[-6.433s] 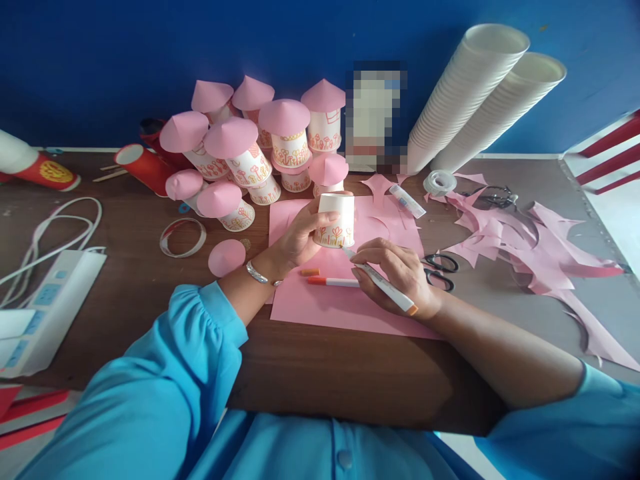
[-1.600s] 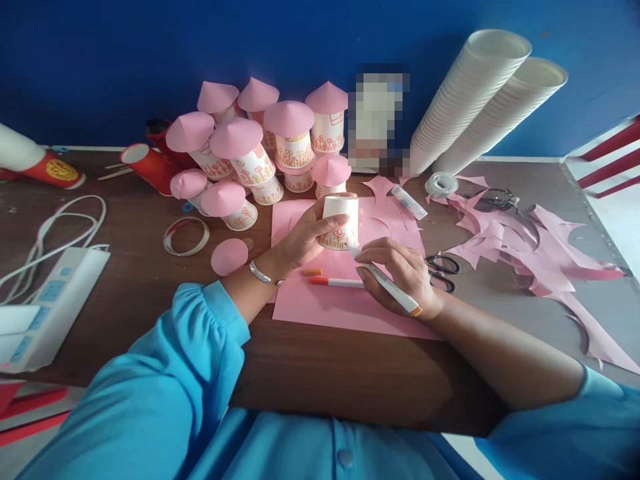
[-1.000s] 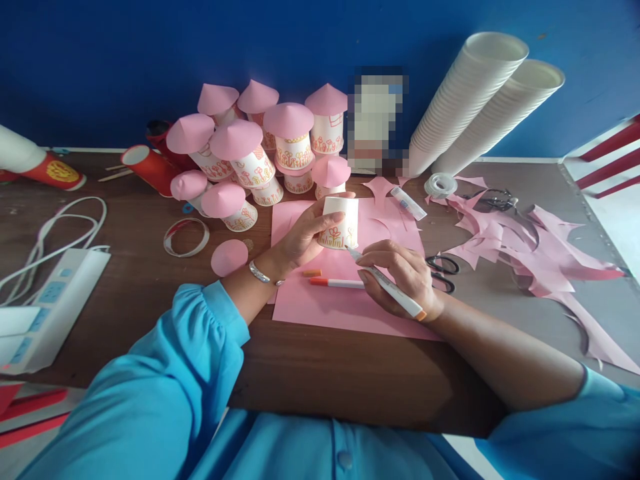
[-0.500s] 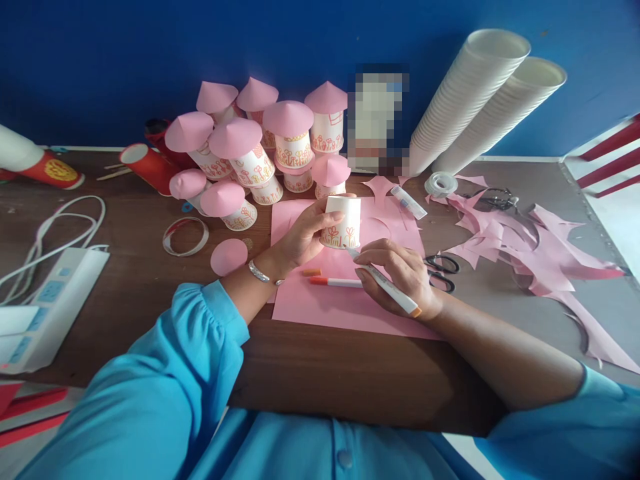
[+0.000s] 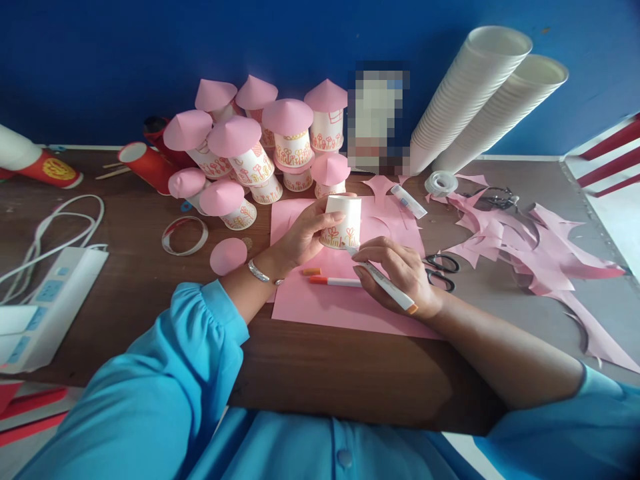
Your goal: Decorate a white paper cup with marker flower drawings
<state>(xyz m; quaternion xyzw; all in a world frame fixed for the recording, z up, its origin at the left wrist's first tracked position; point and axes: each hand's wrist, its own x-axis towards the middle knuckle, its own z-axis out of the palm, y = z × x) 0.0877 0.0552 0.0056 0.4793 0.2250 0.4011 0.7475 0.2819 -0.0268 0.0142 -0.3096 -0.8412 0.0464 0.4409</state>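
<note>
My left hand (image 5: 306, 235) is closed round an upside-down white paper cup (image 5: 345, 215), its thumb across the cup's side. Red flowers and short grass-like strokes run along the cup's wide rim. In my right hand (image 5: 395, 277) is a white marker (image 5: 387, 288) with an orange end, its tip at the lower rim of the cup. Beneath both hands lies a sheet of pink paper (image 5: 320, 310). On it rest a red-orange capped marker (image 5: 333, 282), partly hidden by my right hand, and a small orange-brown marker cap (image 5: 312, 271).
Several decorated cups with pink cone roofs (image 5: 287, 117) stand behind. Tall stacks of white cups (image 5: 465, 93) lean at the wall. Scissors (image 5: 443, 272), clear tape (image 5: 441, 183) and pink scraps (image 5: 540, 247) lie right. A power strip (image 5: 60, 307), tape ring (image 5: 185, 236) and pink disc (image 5: 229, 257) are left.
The marker in my right hand has shifted very slightly, its tip a little further right along the cup's rim. My left hand holds the cup in nearly the same place.
</note>
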